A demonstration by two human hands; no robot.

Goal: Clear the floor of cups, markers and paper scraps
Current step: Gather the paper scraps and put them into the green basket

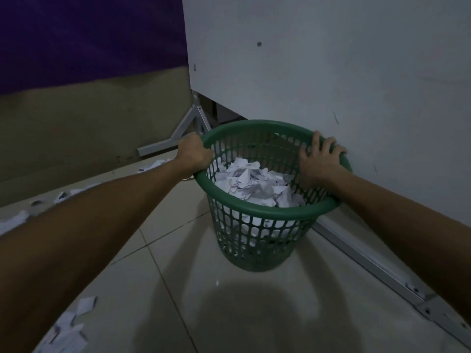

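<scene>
The basket stands upright on the tiled floor, straight ahead of both hands and between them, its open mouth facing up and its long axis vertical. It is partly filled with crumpled paper. The left hand curls over the rim on the basket's left side and grips it. The right hand lies on the rim at the right with fingers spread and bent over the edge, holding it too. Both hands look about equally near, one at each side of the mouth, so a lift or drag would go evenly with both arms.

Outward from the hands, the scraps not yet gathered lie to the left: some low beside the left forearm, more along the foot of the wall beyond the left hand. No cups or markers show. The likely next move is to carry the basket leftward, toward that litter.

Just past the right hand stands a white board, the basket close against it; its metal leg runs along the floor under the right arm and could catch the basket's base
</scene>
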